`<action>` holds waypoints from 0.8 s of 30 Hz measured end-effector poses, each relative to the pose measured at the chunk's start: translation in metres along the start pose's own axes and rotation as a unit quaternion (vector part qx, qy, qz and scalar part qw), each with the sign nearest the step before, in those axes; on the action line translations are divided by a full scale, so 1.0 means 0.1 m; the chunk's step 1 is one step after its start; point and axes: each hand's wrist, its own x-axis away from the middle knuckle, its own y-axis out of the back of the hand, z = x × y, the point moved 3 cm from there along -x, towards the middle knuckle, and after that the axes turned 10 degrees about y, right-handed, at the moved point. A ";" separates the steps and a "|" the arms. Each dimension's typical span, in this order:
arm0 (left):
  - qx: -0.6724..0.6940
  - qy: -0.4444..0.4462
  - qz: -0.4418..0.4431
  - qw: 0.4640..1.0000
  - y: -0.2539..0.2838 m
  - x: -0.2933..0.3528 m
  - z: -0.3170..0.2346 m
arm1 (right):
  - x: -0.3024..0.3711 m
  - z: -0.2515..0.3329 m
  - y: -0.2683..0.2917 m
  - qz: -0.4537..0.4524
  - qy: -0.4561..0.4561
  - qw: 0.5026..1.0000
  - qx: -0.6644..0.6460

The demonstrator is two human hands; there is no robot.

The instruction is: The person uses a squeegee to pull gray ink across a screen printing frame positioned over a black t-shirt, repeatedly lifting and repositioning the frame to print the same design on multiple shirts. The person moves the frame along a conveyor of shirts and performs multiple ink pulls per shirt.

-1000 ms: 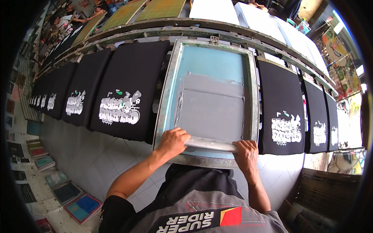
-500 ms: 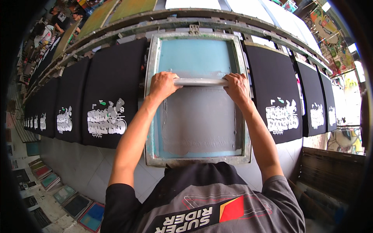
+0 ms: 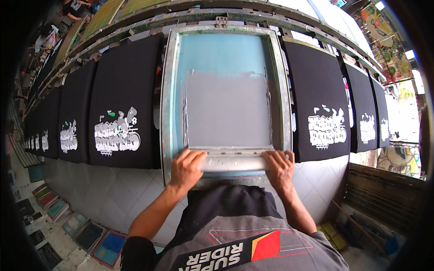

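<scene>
A squeegee (image 3: 235, 163) with a pale metal handle lies across the near end of a screen printing frame (image 3: 282, 104). My left hand (image 3: 186, 168) grips its left end, and my right hand (image 3: 279, 167) is wrapped round its right end. Beyond the squeegee, grey ink (image 3: 228, 110) covers a large rectangle of the light blue mesh (image 3: 221, 49), with thicker ridges along both sides. Whatever lies beneath the frame is hidden by it.
Black fabric panels with white prints stand in a row, one to the left (image 3: 126, 86) and another to the right (image 3: 316, 81). Rails (image 3: 192, 20) run behind them. Coloured screens (image 3: 108, 247) lean at the lower left. At the upper left a person (image 3: 74, 9) is visible.
Both hands have drawn the squeegee from the upper middle of the screen to its near end. Grey ink now spreads over the area behind it. The view has shifted slightly.
</scene>
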 end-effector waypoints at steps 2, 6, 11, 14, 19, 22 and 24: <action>-0.001 0.014 0.026 1.000 0.09 -0.04 -0.04 | -0.13 -0.01 0.09 0.006 0.008 1.000 -0.012; 0.012 0.003 0.027 1.000 0.08 0.32 -0.06 | 0.28 0.13 0.01 0.027 0.012 1.000 -0.010; -0.015 -0.005 -0.008 1.000 -0.01 -0.03 0.02 | -0.03 -0.09 -0.15 -0.003 0.020 1.000 -0.001; -0.016 -0.023 -0.032 0.999 -0.14 -0.45 0.25 | -0.42 -0.37 -0.26 -0.023 0.039 0.999 -0.001; -0.046 -0.035 -0.044 0.997 -0.17 -1.30 0.45 | -1.11 -0.89 -0.43 -0.035 0.049 0.997 0.044; -0.077 -0.048 -0.032 0.995 -0.11 -1.83 0.55 | -1.60 -1.16 -0.40 -0.001 0.058 0.997 0.041; -0.077 0.038 0.093 0.992 -0.02 -2.16 0.52 | -1.81 -1.32 -0.35 0.073 0.037 0.996 0.043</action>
